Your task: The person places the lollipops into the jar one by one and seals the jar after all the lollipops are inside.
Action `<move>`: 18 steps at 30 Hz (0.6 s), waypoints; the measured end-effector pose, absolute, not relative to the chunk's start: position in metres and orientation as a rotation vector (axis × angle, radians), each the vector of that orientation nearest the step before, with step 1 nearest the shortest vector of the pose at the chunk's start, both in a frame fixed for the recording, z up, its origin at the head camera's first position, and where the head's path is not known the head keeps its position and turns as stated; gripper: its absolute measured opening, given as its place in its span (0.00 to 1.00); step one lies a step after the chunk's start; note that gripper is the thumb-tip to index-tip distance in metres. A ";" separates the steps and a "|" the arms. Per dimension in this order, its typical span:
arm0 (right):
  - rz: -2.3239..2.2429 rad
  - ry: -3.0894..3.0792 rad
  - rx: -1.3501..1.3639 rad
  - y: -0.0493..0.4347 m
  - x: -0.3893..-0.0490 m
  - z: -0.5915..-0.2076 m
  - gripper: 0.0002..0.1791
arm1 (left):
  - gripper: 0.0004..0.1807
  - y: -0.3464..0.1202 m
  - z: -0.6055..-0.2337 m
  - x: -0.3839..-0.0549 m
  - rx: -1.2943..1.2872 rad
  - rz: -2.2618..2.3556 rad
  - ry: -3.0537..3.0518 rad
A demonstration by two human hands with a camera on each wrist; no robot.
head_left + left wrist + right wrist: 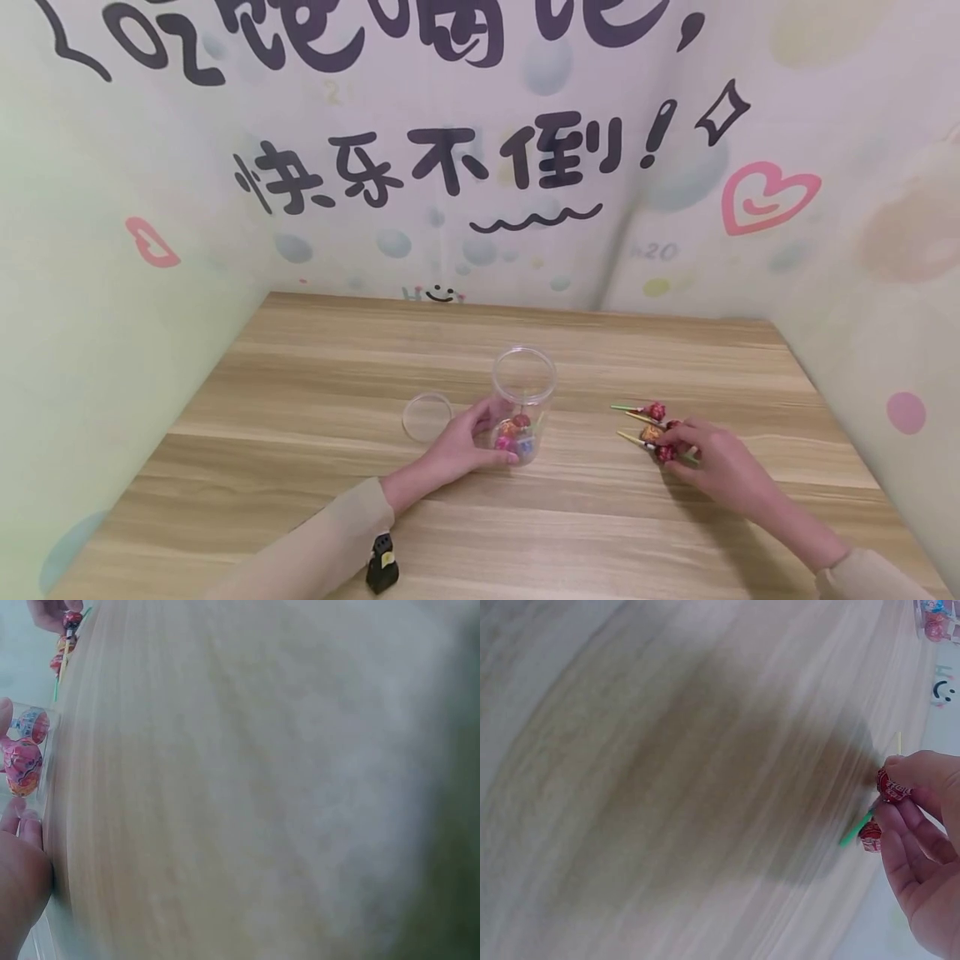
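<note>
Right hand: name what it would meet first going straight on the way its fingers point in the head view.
Past the red-wrapped lollipop it pinches, the right hand would likely meet the orange-wrapped lollipop first; depth is unclear, and the fingertips may already touch it.

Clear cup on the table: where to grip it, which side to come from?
Grip the clear cup by its lower wall, coming from the left, where the left hand holds it. It's round, upright and open-topped, so a side grip should leave the mouth free; the right hand and the loose lollipops are off to its right.
</note>
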State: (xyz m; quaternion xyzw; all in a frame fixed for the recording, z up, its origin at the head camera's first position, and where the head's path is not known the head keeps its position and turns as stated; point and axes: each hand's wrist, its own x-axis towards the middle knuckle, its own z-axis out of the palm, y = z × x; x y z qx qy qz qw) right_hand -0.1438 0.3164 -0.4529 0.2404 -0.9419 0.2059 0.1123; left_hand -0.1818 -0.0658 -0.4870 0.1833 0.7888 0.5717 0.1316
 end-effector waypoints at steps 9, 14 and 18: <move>0.692 -2.735 0.792 0.314 -0.149 -0.443 0.20 | 0.45 -0.066 -0.489 -0.183 0.555 1.666 2.278; 0.678 -2.764 0.814 0.311 -0.153 -0.435 0.17 | 0.44 -0.066 -0.488 -0.182 0.568 1.669 2.276; 0.674 -2.766 0.844 0.308 -0.158 -0.425 0.16 | 0.45 -0.066 -0.488 -0.182 0.562 1.669 2.279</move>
